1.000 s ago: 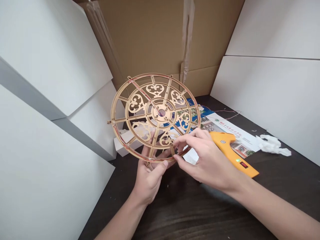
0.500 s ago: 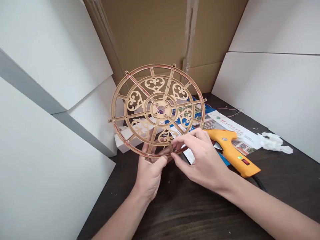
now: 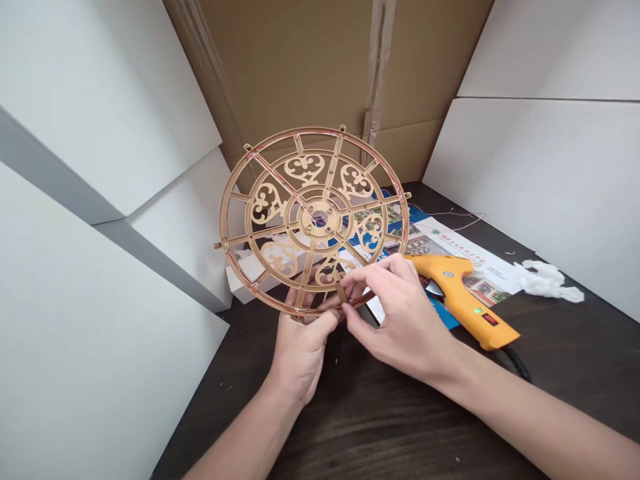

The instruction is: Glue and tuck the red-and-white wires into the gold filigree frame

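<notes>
Fingers (image 3: 325, 323) pinch, nearly closed, a round gold openwork frame (image 3: 321, 205) edged with red wire (image 3: 280, 175).

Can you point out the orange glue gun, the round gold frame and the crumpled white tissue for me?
Orange glue gun (image 3: 461, 301): head view, on its handle.
Round gold frame (image 3: 333, 173): head view, on an upper spoke.
Crumpled white tissue (image 3: 543, 281): head view, on its middle.

Bare left hand (image 3: 300, 350) and right hand (image 3: 407, 317), fingers (image 3: 373, 277) seemingly slim
</notes>
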